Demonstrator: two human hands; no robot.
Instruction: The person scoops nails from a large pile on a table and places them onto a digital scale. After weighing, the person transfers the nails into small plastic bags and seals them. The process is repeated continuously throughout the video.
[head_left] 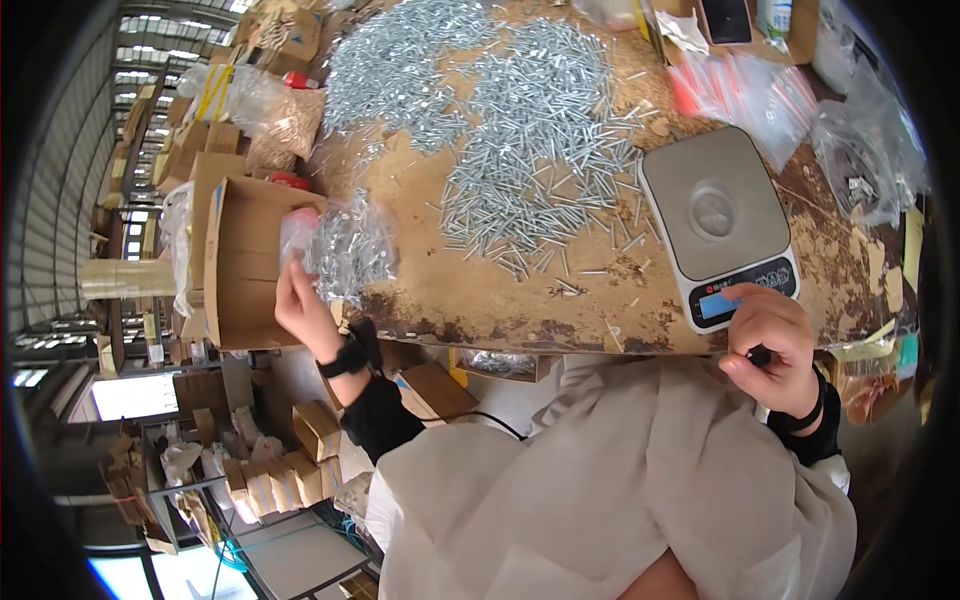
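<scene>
My left hand (308,318) is at the table's left edge, beside an open cardboard box. Its fingers are pressed together at the lower end of a clear plastic bag (298,232) with a reddish edge. Right beside it lies a crinkled clear bag of metal pieces (352,248). My right hand (775,345) hovers by the front of a digital kitchen scale (668,215), its index finger over the edge of the lit display. The other fingers curl round a small black object (760,355), mostly hidden. On the scale's plate sits a round, see-through shallow shape (712,212).
Heaps of loose silver screws or nails (545,120) cover the middle and back of the worn wooden table (480,325). The open cardboard box (245,265) stands at the left. Red-edged zip bags (745,95) and a phone (726,20) lie at the back right.
</scene>
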